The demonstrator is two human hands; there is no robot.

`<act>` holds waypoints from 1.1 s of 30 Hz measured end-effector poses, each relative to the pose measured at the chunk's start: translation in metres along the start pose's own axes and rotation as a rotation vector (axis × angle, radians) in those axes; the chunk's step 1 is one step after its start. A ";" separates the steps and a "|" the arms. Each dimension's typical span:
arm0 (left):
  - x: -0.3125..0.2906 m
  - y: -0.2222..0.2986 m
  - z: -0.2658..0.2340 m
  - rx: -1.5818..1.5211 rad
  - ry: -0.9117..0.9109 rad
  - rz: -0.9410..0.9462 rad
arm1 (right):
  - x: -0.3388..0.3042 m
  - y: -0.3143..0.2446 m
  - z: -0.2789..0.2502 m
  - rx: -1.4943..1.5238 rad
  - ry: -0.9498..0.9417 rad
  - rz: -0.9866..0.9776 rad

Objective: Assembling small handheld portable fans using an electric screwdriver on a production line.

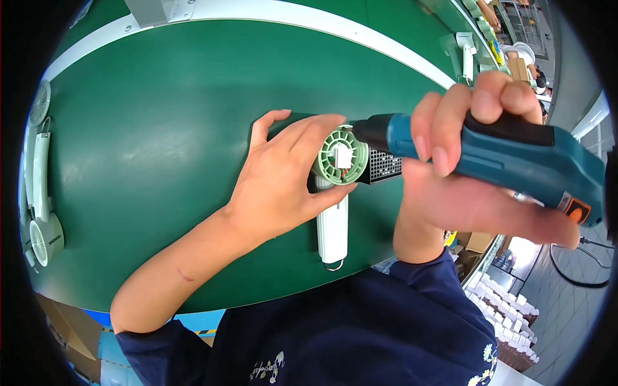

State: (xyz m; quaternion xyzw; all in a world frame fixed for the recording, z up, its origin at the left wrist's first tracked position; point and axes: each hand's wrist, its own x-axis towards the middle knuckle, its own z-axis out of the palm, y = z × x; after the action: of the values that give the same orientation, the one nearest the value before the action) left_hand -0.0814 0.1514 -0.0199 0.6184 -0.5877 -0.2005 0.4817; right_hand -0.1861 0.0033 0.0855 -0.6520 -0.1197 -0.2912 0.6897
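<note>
My left hand [283, 161] is closed round the round, pale green head of a handheld fan [326, 168], whose white handle [333, 228] points toward me and ends in a small wire loop. Inside the ribbed round housing sits a white block with a bit of red wire beside it. A teal and black electric screwdriver [499, 157] is gripped in my right hand [467, 151]. Its dark tip reaches the upper right rim of the fan head; whether it touches a screw there I cannot make out. Just right of the fan head lies a black perforated tray [385, 166], partly hidden.
More pale green fans [42, 174] stand along the table's left edge. Beyond the white curved rail [290, 14], another fan [466, 56] lies at the upper right. A black cable [566, 273] hangs at the right, above stacked white pieces [496, 309].
</note>
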 end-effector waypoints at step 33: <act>0.007 0.009 0.001 0.097 -0.087 -0.018 | -0.094 -0.033 -0.036 0.007 0.297 -0.059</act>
State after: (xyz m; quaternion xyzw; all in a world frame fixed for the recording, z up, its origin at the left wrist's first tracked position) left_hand -0.0854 0.1462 -0.0112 0.6372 -0.6114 -0.2027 0.4232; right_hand -0.2880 -0.0080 0.0575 -0.5955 -0.0365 -0.4041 0.6934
